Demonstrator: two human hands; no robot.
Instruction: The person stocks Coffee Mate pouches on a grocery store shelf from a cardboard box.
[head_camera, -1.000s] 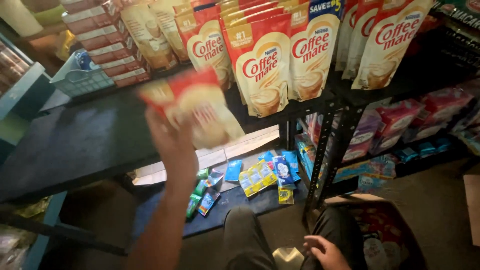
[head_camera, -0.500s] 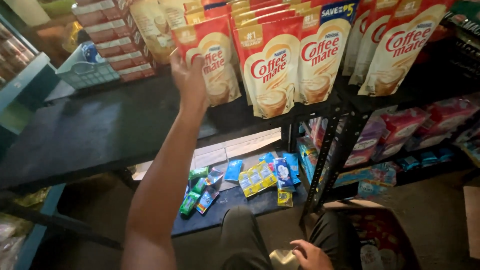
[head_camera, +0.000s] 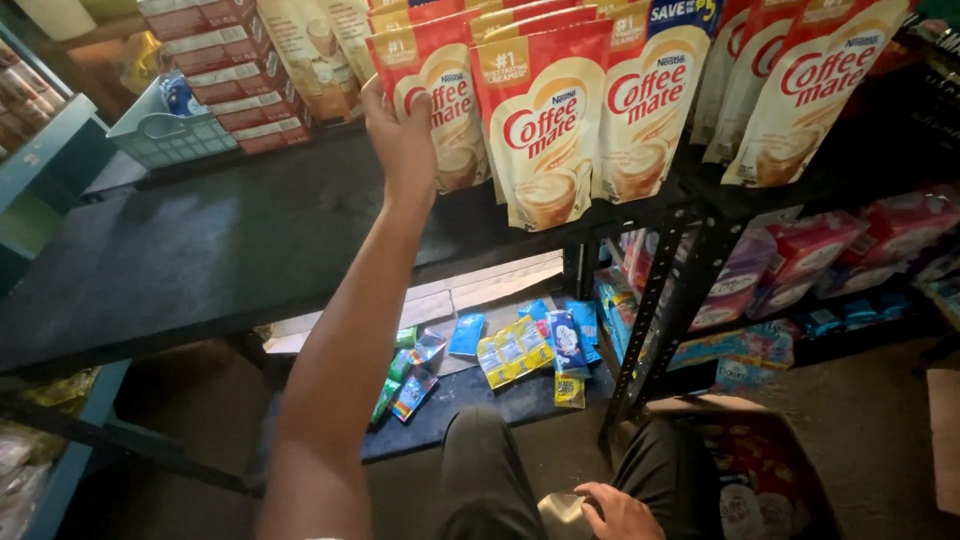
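Dark flat metal shelf runs from left frame edge to centre; its left and middle stretch is bare, front edge slanting down-left. Open room sits left of the raised arm; right of it the shelf is packed to the front edge.

Left hand, upper centre of frame, arm stretched up from bottom centre. Fingers are loosely curled and pressed against the left edge of a red-and-cream creamer pouch standing upright at the left end of the row. Thumb side rests on the pouch face; whether the fingers wrap behind it cannot be told.

Right hand, bottom centre, rests on the lap over dark trousers, fingers closed around a small crumpled silvery wrapper.

Around: row of matching red-and-cream pouches stands touching, just right of the held one, reaching the upper right. Stacked red-and-white cartons and a pale blue plastic basket sit upper left, well apart from the hand. Black perforated steel upright stands right of centre. Below the shelf, small blue, yellow and green sachets lie scattered on a dark lower board. Pink and purple packets fill the lower right shelf. Open cardboard box sits beside the right knee.
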